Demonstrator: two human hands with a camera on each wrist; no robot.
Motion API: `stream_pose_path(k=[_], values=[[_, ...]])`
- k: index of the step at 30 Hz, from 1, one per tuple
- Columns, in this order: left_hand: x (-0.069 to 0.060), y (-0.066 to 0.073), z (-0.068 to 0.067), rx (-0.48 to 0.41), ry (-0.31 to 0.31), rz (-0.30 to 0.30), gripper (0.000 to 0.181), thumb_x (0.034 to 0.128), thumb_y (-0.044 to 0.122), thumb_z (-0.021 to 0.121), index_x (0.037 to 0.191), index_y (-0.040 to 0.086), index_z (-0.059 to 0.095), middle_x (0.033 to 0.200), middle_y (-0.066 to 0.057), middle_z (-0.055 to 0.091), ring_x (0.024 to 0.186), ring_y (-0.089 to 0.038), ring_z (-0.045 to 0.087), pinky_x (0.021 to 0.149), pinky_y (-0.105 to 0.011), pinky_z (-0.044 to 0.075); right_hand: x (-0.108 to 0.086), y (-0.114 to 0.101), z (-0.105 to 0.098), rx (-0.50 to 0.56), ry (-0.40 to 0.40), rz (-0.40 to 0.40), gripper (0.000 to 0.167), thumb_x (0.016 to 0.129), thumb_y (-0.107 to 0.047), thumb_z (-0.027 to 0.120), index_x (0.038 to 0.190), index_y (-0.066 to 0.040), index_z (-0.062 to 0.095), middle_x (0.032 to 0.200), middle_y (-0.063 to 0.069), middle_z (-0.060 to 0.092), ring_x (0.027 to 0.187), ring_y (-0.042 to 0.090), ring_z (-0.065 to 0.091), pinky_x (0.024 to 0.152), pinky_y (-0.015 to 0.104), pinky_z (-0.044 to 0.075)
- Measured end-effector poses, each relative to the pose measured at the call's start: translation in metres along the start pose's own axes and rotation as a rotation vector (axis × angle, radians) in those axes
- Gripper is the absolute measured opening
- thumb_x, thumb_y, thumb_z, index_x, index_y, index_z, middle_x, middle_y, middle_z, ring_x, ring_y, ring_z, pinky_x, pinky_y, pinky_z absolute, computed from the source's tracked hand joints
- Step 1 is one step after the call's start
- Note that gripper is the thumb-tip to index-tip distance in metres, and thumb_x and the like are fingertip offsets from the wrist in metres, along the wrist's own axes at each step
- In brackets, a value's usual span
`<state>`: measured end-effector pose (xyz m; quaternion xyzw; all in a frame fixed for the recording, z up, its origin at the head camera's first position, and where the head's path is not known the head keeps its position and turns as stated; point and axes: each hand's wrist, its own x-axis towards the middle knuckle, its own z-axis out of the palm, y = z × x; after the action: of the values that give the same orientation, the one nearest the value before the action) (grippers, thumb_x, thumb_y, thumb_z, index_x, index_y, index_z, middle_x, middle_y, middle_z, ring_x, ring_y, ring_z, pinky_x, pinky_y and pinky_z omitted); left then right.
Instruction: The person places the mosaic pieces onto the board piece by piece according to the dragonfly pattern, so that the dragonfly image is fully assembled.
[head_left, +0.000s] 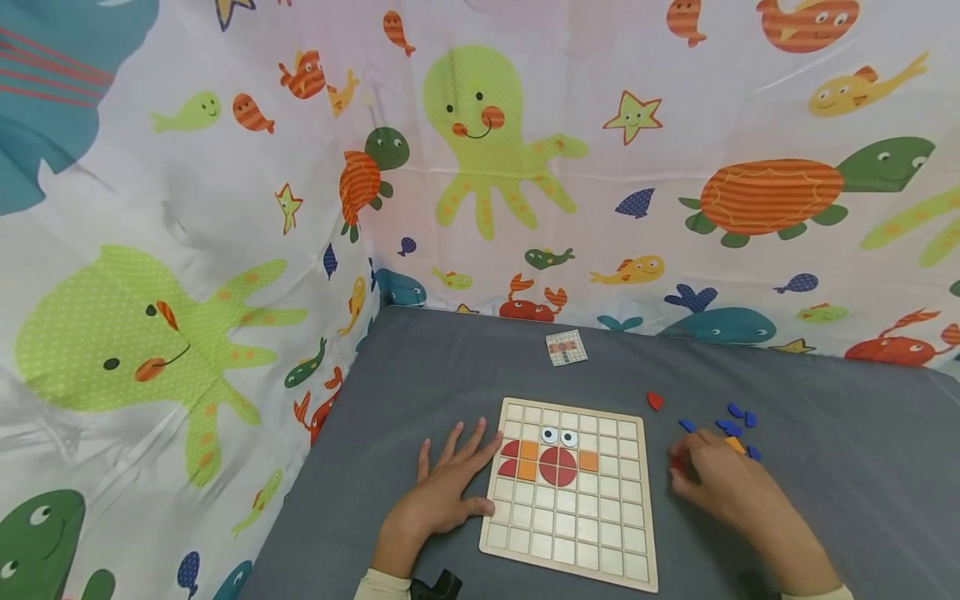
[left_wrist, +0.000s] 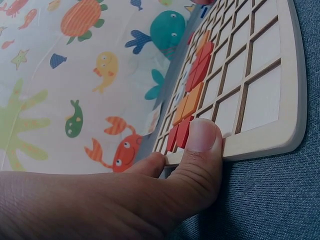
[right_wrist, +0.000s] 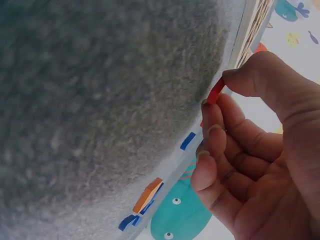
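Observation:
A wooden grid board lies on the grey cloth, with red quarter pieces forming a circle, two white eye pieces, orange squares and two red pieces at its left edge. My left hand rests at the board's left edge, fingers spread; in the left wrist view its thumb lies on the rim. To the right of the board, my right hand pinches a red piece between thumb and fingertips, above the cloth.
Several blue pieces and an orange piece lie beyond my right hand. A loose red piece is right of the board's top corner. A small patterned card lies behind the board. A printed sea-animal curtain hangs behind.

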<state>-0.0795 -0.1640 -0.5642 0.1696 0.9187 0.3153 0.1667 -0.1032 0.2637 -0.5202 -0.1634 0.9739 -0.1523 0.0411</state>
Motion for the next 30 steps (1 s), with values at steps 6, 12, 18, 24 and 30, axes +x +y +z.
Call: stream_pose_path(k=[6,12,18,24,30], values=[[0.0,0.001,0.0,0.004,0.001,-0.006,0.101,0.0864,0.044,0.079,0.169,0.045,0.02,0.178,0.009,0.004,0.165,-0.03,-0.007,0.12,-0.072,-0.019,0.003,-0.014,0.0,-0.001,0.05,-0.092,0.019,0.087,-0.017,0.084,0.098,-0.014,0.07,0.094,-0.008,0.061,0.081,0.005,0.054,0.064,0.029,0.054],[-0.001,0.003,-0.001,0.003,0.008,-0.004,0.101,0.0863,0.043,0.079,0.169,0.044,0.02,0.178,0.009,0.005,0.165,-0.03,-0.006,0.121,-0.072,-0.018,0.01,-0.031,0.006,0.027,0.049,-0.202,0.019,0.088,-0.017,0.084,0.099,-0.017,0.068,0.095,-0.011,0.058,0.079,0.0,0.05,0.063,0.024,0.051],[-0.001,0.004,-0.001,0.008,0.009,-0.006,0.102,0.0864,0.042,0.08,0.169,0.044,0.021,0.178,0.009,0.005,0.165,-0.029,-0.006,0.121,-0.072,-0.018,0.019,-0.047,0.013,0.04,0.038,-0.26,0.017,0.089,-0.014,0.082,0.099,-0.015,0.069,0.093,-0.01,0.056,0.077,-0.001,0.048,0.06,0.021,0.048],[-0.001,0.002,0.0,0.002,0.009,0.0,0.102,0.0862,0.04,0.08,0.169,0.043,0.021,0.178,0.008,0.005,0.165,-0.03,-0.006,0.12,-0.073,-0.018,0.027,-0.059,0.017,0.007,-0.001,-0.271,0.017,0.09,-0.015,0.082,0.101,-0.014,0.07,0.092,-0.008,0.057,0.076,0.002,0.048,0.06,0.022,0.049],[-0.003,0.009,-0.006,-0.006,-0.004,-0.004,0.101,0.0872,0.04,0.08,0.17,0.041,0.021,0.178,0.007,0.005,0.165,-0.032,-0.005,0.12,-0.073,-0.018,0.032,-0.064,0.02,-0.003,-0.004,-0.272,0.017,0.09,-0.013,0.082,0.101,-0.015,0.069,0.091,-0.009,0.055,0.077,0.003,0.048,0.061,0.022,0.049]])
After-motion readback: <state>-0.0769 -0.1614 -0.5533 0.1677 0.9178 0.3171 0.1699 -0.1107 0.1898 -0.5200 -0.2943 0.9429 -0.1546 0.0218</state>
